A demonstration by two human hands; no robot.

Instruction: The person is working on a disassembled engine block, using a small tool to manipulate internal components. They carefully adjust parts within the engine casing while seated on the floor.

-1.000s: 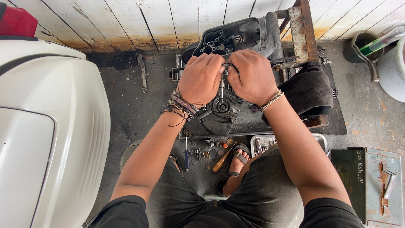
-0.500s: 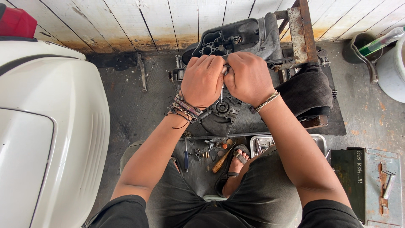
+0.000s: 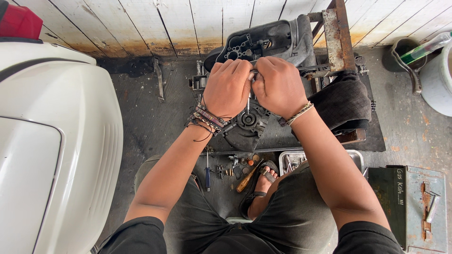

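A dark, greasy engine block [image 3: 263,42] sits on the floor in front of me, against a white plank wall. Both my hands are clenched side by side over it. My left hand [image 3: 227,88] and my right hand [image 3: 278,86] each grip one end of a metal T-handle wrench [image 3: 248,101], whose shaft runs down into the round hub [image 3: 248,120] of the engine. Corded bracelets wrap my left wrist and a thin band my right. The wrench's crossbar is mostly hidden under my fingers.
A white scooter body panel [image 3: 52,141] fills the left. Loose bolts, a blue screwdriver [image 3: 207,175] and a wooden-handled tool [image 3: 246,180] lie by my sandalled foot [image 3: 263,181]. A metal tray [image 3: 292,160], a green metal box [image 3: 409,202], a rusty frame [image 3: 340,37] and a bucket [image 3: 438,75] stand right.
Both hands have stayed clenched on the wrench handle and shifted slightly up and away from me over the engine. Nothing else has moved.
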